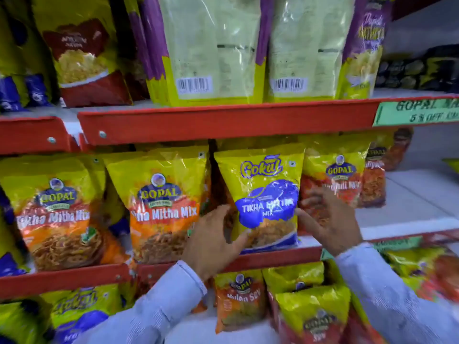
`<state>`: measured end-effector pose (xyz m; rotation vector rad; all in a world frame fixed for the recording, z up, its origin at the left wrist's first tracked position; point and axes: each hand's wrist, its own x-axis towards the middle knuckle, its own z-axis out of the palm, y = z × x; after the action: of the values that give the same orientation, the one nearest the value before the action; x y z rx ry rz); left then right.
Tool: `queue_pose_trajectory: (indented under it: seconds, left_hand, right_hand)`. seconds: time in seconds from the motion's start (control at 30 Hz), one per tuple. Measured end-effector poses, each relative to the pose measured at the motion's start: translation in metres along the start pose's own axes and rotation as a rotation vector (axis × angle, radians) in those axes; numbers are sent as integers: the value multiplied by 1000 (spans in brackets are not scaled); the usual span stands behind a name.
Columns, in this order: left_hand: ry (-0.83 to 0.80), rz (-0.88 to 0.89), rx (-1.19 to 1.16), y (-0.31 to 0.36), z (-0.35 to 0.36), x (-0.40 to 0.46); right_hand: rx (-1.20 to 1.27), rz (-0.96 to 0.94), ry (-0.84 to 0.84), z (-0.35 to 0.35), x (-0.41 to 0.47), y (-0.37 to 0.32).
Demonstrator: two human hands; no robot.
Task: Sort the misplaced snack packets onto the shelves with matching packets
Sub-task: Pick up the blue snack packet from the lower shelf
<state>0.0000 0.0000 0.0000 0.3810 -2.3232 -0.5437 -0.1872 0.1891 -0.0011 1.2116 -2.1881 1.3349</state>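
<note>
Gokul Tikha Mitha Mix packet [263, 194] upright at middle shelf [278, 256] front edge, between Gopal packets [161, 202]. Left hand [213, 242] open, thumb touching packet's lower left corner. Right hand [327, 219] open, fingers spread, thumb against its right edge.

Gokul Tikha Mitha Mix pkt [263, 194], yellow w/ blue label, upright on mid shelf [278, 259] btwn orange Gopal Tikha Mitha Mix pkt [161, 202] & red Gopal pkt [340, 180]. Left hand [213, 240] touches its lower left edge, right hand [327, 219] its right edge; fingers spread.
</note>
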Motion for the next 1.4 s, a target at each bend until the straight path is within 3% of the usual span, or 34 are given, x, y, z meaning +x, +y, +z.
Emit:
queue_pose_trajectory:
  seconds: [0.1, 0.23, 0.4, 0.6, 0.77, 0.87, 1.03, 1.23, 1.4]
  left_hand:
    - [-103, -121, -36, 6, 18, 7]
    - [-145, -270, -126, 1, 30, 11]
    - [-28, -269, -267, 0, 22, -10]
    - [98, -155, -342, 2, -24, -62]
    - [-94, -457, -256, -41, -38, -139]
    - [-64, -473, -173, -79, -23, -184]
    - [-149, -603, -258, -161, 13, -229]
    - [-295, -742, -367, -240, 54, -233]
    - [-443, -807, -238, -224, 41, -211]
  right_hand:
    - [199, 227, -203, 14, 1, 18]
    - [338, 273, -328, 26, 5, 29]
    - [384, 160, -194, 20, -12, 25]
    - [386, -1, 0, 15, -69, -38]
    - [238, -16, -20, 56, -125, -56]
    - [212, 43, -142, 99, -158, -51]
    - [371, 360, -487, 186, -201, -16]
    - [339, 555, -662, 280, -211, 42]
    - [195, 586, -709, 289, -200, 24]
